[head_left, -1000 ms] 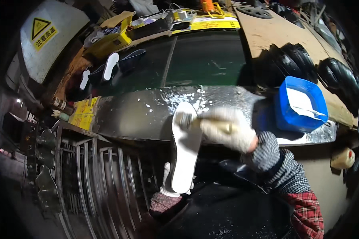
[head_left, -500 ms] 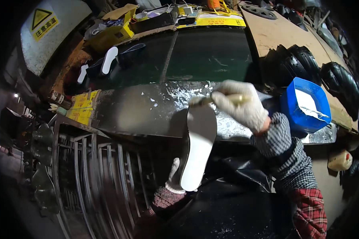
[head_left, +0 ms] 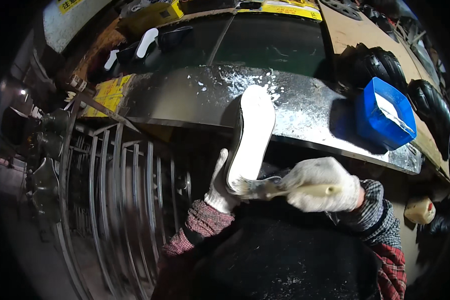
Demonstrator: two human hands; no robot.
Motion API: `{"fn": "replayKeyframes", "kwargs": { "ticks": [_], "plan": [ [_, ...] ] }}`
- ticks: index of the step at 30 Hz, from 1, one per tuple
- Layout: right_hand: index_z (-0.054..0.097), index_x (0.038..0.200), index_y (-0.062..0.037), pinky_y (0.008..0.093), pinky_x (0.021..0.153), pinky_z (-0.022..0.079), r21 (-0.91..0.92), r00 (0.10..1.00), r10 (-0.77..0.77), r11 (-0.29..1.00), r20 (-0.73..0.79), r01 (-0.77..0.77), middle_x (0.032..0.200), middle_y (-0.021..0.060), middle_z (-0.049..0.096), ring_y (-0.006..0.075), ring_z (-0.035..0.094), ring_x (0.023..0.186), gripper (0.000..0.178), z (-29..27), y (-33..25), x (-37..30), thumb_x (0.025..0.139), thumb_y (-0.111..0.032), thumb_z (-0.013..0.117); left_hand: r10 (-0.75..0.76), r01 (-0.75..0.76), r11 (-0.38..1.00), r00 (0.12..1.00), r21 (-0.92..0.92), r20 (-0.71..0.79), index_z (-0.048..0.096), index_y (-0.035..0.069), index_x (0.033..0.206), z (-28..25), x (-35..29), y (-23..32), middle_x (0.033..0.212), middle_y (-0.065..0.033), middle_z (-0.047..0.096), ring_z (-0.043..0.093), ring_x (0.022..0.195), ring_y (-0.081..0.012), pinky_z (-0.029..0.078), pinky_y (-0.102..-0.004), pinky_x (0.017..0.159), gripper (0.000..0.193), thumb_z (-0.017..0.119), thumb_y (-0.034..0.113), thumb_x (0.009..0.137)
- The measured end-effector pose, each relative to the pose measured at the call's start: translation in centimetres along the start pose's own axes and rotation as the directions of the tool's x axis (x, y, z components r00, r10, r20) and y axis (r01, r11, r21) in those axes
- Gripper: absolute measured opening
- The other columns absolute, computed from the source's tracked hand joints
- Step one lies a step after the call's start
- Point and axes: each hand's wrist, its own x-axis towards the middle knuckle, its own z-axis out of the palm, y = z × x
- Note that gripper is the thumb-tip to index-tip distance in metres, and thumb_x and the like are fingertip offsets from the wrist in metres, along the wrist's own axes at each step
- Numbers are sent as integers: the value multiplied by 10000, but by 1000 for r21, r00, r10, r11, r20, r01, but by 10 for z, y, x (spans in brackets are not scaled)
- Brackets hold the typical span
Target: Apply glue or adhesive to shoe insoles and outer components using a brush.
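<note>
A shoe (head_left: 255,135) is turned with its white, wet-looking sole side up, its dark side showing along the left edge. My left hand (head_left: 219,189), in a whitish work glove, grips it at the near end; the thumb lies along its left side and the other fingers are hidden below. In my gloved right hand (head_left: 322,185) is a paintbrush (head_left: 260,189), closed round the handle, with its bristles touching the near end of the sole. The shoe's far end lies over the white-splattered metal ledge (head_left: 305,117).
A blue tub (head_left: 385,120) of white liquid stands on the ledge at the right. Beyond runs a dark conveyor belt (head_left: 280,45) with similar white-soled shoes (head_left: 146,43) at its left. Black moulded pieces (head_left: 375,65) lie at the right. Metal rack bars (head_left: 120,200) stand at the lower left.
My right hand with the brush has moved from the shoe's far end to its near end. The sole's far part, greyish before, is now bright white. The view has tipped downward.
</note>
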Motion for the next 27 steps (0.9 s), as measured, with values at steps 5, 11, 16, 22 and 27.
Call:
{"fn": "replayKeyframes", "kwargs": {
  "ticks": [5,11,16,22,27],
  "plan": [
    [680,1062,3,328,800,574,355,859,438,872,-263,-336,985,141,704,202,688,897,329,-17,-1,-26,873,-259,740,-242,420,907,455,32,857,325,5,1466,-72,44,11,1263,-273,570,639,1063,-380,587,-541,785,806,349,637,967],
    [682,1065,18,330,830,545,380,925,344,886,-161,-264,984,113,706,216,673,933,285,-30,46,13,889,-203,719,-203,255,967,804,-16,559,366,9,1439,-87,34,27,989,-299,650,690,693,-385,572,-411,456,847,355,690,934],
    [670,1096,-31,323,802,543,-448,849,-81,873,-523,-193,993,112,695,239,673,893,227,-82,79,36,872,-60,655,-268,435,897,683,-84,679,283,109,1510,-80,40,34,1318,-303,520,670,867,-470,570,-601,492,734,410,584,965],
    [617,1158,-81,424,644,516,-466,964,-195,880,-183,90,866,138,589,332,617,784,307,-53,19,50,871,-191,636,-59,59,998,998,-8,5,605,66,1122,-1,28,85,691,-120,635,497,376,-178,317,-229,310,705,482,712,867],
    [604,1153,-107,417,595,508,-695,904,-190,704,-383,-146,867,119,587,311,618,779,319,-109,-27,-19,859,-207,675,492,-524,776,851,351,182,527,-20,1219,59,108,127,1026,-177,598,644,859,-215,605,-301,718,450,589,353,975]
  ]
}}
